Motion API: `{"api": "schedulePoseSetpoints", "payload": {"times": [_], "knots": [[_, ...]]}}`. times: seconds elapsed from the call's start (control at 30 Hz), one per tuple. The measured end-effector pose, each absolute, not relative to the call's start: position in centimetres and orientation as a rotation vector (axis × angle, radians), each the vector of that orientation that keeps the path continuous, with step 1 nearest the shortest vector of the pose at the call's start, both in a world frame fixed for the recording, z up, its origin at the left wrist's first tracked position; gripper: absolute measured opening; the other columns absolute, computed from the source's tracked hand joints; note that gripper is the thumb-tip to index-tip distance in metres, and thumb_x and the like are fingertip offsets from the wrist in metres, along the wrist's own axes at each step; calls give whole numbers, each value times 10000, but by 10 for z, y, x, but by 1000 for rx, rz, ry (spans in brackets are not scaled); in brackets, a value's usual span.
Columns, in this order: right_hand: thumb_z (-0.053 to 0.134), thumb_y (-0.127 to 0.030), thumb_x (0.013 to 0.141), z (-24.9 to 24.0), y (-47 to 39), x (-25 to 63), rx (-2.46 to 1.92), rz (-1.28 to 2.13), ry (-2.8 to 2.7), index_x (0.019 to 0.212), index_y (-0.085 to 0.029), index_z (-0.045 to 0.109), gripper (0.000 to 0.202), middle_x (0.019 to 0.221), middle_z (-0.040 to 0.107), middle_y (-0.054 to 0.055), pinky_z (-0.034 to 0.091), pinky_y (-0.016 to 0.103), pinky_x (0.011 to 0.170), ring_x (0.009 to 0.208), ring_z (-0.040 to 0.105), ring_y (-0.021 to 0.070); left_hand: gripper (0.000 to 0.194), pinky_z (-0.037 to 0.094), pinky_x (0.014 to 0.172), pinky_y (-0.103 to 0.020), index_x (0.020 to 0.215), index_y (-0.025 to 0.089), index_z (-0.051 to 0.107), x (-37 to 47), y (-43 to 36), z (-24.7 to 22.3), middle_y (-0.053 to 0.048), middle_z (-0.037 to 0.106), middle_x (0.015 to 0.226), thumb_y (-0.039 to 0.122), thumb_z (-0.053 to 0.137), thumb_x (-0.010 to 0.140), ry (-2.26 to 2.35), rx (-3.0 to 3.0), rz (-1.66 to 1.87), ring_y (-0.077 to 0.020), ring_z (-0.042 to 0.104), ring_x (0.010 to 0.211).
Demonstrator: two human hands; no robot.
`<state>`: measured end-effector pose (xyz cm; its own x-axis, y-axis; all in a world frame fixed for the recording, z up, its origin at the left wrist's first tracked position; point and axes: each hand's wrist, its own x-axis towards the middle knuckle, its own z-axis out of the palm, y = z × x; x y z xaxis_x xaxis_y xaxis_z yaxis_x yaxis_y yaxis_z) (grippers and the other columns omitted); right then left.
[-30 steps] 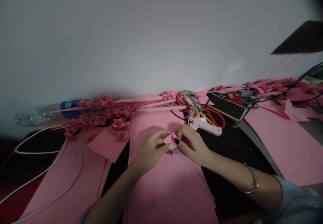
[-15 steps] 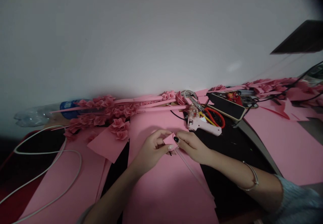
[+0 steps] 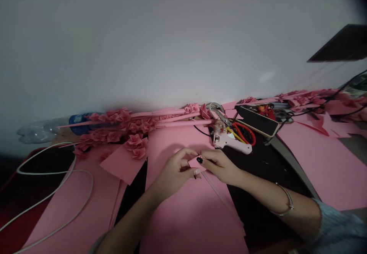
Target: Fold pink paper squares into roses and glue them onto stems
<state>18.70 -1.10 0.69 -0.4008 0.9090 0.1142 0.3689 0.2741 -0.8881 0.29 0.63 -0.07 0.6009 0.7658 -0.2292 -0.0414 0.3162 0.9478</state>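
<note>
The light is dim and cool, its source out of view. Taking the pale, pistol-shaped plastic glue gun (image 3: 233, 144) as landmark, the smooth grey-white wall (image 3: 172, 47) is palest above and left of it, with a small hazy glare to its upper right. Left of the gun, a soft-edged shadow borders the bare left fingers (image 3: 185, 153) on the long rectangular pink paper sheet (image 3: 183, 215). Far lower left, everything sinks into murk; far upper right, a blurred black corner intrudes. Fine detail is soft, and outlying shapes look stretched.
</note>
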Motion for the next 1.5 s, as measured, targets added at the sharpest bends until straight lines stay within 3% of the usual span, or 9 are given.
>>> {"api": "schedulePoseSetpoints", "payload": {"times": [0.23,0.4,0.7,1.1,1.33,1.5], "knots": [[390,-390,975,5,-11,186,-1155,1088,-1887,573,-194,370,448,512,357,-59,267,224,477,468,336,87,329,535,714,-330,1031,208,524,2,6,-1,46,633,673,132,651,737,768,1137,593,-162,668,676],[425,-331,943,7,-10,185,-1236,918,-1885,607,-201,365,365,535,349,-59,266,223,486,498,325,96,381,518,700,-321,1078,212,530,3,5,0,40,632,717,117,645,727,798,1181,605,-145,639,651],[423,-322,942,3,-8,186,-1310,903,-1812,593,-198,378,373,543,384,-50,308,226,511,515,366,103,268,470,628,-269,965,179,566,3,11,3,12,661,694,199,678,722,911,1123,739,-149,623,634],[400,-198,935,2,-11,185,-1265,658,-1987,617,-210,322,328,532,327,-60,257,242,500,491,324,102,261,520,625,-284,1014,187,543,2,10,1,10,696,646,148,598,762,910,1139,662,-167,681,622],[366,-217,946,1,-12,184,-1279,649,-2003,617,-219,316,333,524,317,-59,259,249,477,466,321,104,266,554,588,-290,1026,177,586,4,12,3,20,684,644,184,627,763,957,1131,717,-162,682,569],[376,-250,964,1,-11,184,-1287,736,-1974,590,-214,346,377,496,339,-59,280,241,465,448,335,99,335,562,651,-293,1103,182,611,-1,13,4,13,697,680,208,643,771,1041,1202,755,-168,686,661]]}}
